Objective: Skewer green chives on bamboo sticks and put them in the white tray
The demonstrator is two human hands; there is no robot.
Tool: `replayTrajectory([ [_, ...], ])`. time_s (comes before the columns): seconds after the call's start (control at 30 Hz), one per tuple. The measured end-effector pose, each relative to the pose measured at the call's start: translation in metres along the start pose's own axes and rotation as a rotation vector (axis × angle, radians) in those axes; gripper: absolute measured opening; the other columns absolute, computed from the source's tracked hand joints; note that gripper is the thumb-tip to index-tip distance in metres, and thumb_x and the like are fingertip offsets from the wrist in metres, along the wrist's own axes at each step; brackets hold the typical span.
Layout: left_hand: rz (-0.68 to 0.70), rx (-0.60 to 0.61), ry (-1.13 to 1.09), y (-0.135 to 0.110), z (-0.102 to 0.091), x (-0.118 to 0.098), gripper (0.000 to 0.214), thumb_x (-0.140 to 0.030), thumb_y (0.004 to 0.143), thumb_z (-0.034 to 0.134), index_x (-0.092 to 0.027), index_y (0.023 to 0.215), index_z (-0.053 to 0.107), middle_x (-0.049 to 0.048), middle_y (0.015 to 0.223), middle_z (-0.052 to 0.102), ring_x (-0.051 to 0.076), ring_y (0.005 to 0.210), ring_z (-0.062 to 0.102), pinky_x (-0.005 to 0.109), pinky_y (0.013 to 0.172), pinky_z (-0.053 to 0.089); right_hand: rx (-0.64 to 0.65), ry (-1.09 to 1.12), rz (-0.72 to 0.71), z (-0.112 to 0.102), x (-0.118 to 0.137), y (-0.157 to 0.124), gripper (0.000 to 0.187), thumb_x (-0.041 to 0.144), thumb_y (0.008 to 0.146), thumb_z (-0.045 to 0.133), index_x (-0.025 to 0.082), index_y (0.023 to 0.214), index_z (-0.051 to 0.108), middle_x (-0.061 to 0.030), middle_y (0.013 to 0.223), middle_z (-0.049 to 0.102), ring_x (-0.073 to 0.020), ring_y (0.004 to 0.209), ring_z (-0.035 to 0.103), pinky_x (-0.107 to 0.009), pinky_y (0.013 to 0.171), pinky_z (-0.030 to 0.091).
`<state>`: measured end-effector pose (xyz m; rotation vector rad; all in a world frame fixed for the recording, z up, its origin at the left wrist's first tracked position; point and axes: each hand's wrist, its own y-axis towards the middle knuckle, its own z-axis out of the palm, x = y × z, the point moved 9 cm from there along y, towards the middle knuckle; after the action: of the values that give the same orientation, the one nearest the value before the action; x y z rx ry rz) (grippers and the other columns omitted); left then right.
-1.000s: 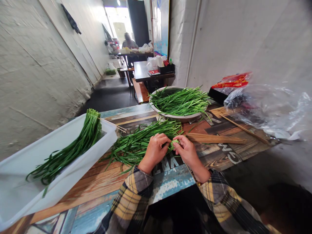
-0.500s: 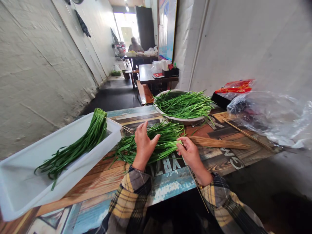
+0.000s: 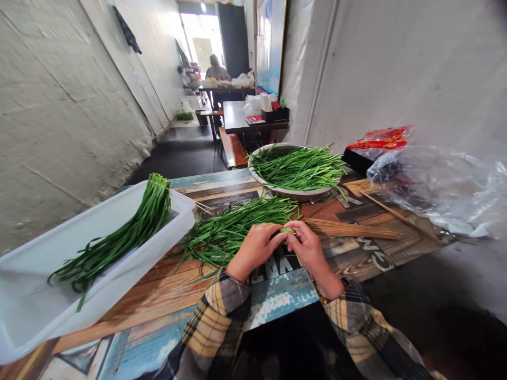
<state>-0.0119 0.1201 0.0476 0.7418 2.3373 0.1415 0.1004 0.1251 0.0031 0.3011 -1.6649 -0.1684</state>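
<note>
Both hands meet above the table's near middle. My left hand is closed, its thumb and fingers pinching the cut ends of a few garlic chives. Those same ends are gripped from the right by my right hand, which also has a thin bamboo skewer running down past its wrist. The skewer's tip is hidden by the fingers. Just beyond my hands lies a loose pile of garlic chives. In the white tray at left, a skewered bunch of garlic chives rests with its ends against the rim.
A round basin heaped with chives stands at the table's far edge. A bundle of bamboo skewers lies right of my hands, with a clear plastic bag farther right. A person sits behind another table in the background.
My left hand has come down and right from an open, raised pose and closed on the chive ends beside my right hand. The right hand has hardly moved.
</note>
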Motion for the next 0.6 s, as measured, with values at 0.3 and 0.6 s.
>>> replayTrajectory([
  [0.3,0.042,-0.15,-0.013,0.003,-0.016,-0.001,0.031,-0.03,0.08,0.068,-0.023,0.11,0.066,0.0094,0.13,0.058,0.025,0.123,0.05,0.045,0.104,0.038,-0.018,-0.021,-0.022,-0.002,0.009,0.002,0.018,0.034,0.088,0.055,0.022,0.101,0.058,0.0058,0.065,0.054,-0.0092,0.049,0.054,-0.021,0.05,0.04],
  [0.6,-0.196,-0.034,-0.252,0.008,-0.012,0.026,0.033,-0.038,0.092,0.046,-0.016,0.101,0.07,0.0076,0.1,0.072,0.021,0.092,0.064,0.031,0.086,0.048,-0.036,-0.168,-0.196,0.001,0.028,0.001,0.017,0.03,0.089,0.054,0.023,0.102,0.063,0.0013,0.081,0.067,-0.0136,0.069,0.063,-0.024,0.068,0.047],
])
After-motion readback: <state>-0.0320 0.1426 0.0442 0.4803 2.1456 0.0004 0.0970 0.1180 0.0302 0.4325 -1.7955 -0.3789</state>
